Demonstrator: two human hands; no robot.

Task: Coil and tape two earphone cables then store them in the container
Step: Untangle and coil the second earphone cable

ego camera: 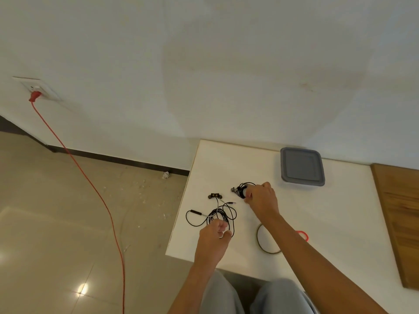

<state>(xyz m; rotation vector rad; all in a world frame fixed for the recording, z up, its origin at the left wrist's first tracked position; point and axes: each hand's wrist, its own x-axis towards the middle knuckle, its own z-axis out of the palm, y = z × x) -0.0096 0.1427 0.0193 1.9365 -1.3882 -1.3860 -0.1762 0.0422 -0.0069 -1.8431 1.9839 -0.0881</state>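
Above grey-trousered knees point(229, 298), the left grip point(214, 236) pinches the loose earphone cable point(223, 210) near the table's point(226, 159) left edge; the right grip point(260, 198) clasps the coiled cable point(242, 189) nearer the lidded container point(301, 166) at the far edge. Released untaped, that coil would likely spring open.

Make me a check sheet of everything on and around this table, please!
Surface: white table.
Job's things: loose black earphone cable, coiled black earphone cable, shut grey square plastic container, thin round tape ring.
Clutter: brown wooden board; red loop, half hidden.
Hands: left hand pinches the loose cable; right hand grips the coiled one.
Cables: red power cord plugged into white wall socket.
Surroundings: white wall, beige tiled floor.
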